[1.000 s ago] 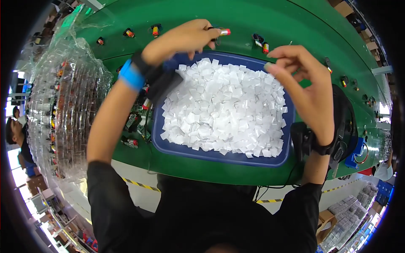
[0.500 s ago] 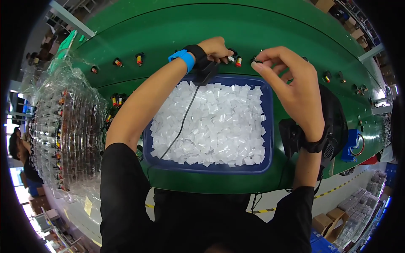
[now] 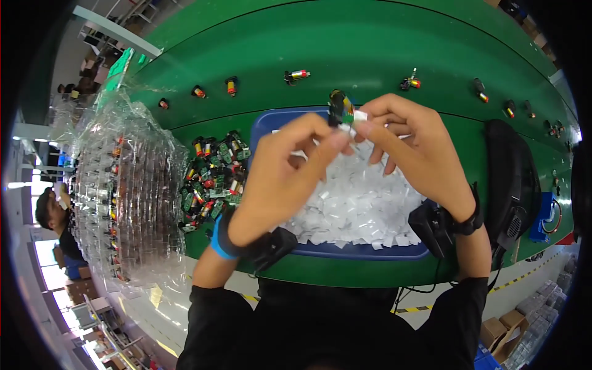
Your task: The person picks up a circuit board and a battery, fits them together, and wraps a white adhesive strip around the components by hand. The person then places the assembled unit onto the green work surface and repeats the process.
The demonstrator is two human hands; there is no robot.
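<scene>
A small circuit-board assembly (image 3: 337, 106), dark with a yellow-and-red cylinder, stands up from the fingertips of my left hand (image 3: 288, 169), whose thumb and fingers are closed on it. Beside it, my right hand (image 3: 416, 139) pinches a small white slip (image 3: 360, 115) between thumb and forefinger, close against the assembly. Another bit of white shows at the left fingertips; motion blur hides whether it is attached. Both hands are over a blue tray (image 3: 271, 117) heaped with small white slips (image 3: 364, 206).
Left of the tray lies a pile of similar assemblies (image 3: 213, 176). Beyond it stands a stack of clear plastic trays (image 3: 123, 203) in film. Single assemblies, one of them a red-capped assembly (image 3: 232, 86), line the green bench (image 3: 370, 43). At right is a black device (image 3: 512, 185).
Both hands have drawn back from the bench to above the tray and come together. My left hand has brought an assembly from the row. The view has shifted left.
</scene>
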